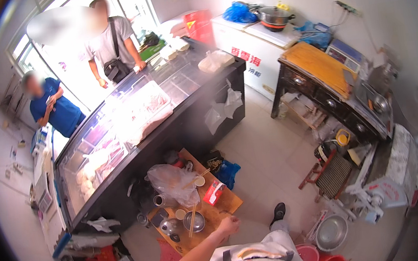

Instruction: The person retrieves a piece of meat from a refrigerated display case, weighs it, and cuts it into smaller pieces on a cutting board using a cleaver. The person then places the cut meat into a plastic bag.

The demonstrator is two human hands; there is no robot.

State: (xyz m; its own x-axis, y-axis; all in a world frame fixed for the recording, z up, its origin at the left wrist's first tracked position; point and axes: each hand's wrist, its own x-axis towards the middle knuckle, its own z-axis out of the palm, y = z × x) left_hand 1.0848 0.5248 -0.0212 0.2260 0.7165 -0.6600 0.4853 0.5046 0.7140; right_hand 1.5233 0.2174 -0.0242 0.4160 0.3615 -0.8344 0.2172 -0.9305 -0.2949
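My left hand [228, 225] reaches over the near edge of a low wooden table [229, 202]. Its fingers look curled, and whatever they may hold is too small to make out. My right hand is not in view. Closest on the tabletop is a metal bowl [195, 222] with chopsticks [192, 221] lying across it. A metal kettle [168, 226] and a paper cup [180, 214] stand to its left. Farther along are a red-and-white box [214, 192], another small cup [199, 181], an open jar [159, 200] and a crumpled clear plastic bag [172, 183].
A long glass-topped display counter [184, 102] holding meat stands beyond the table, with two people behind it. To the right are a white chest freezer [249, 57], a dark wooden desk [316, 68], a small slatted chair [333, 173] and a metal basin [331, 232] on the floor.
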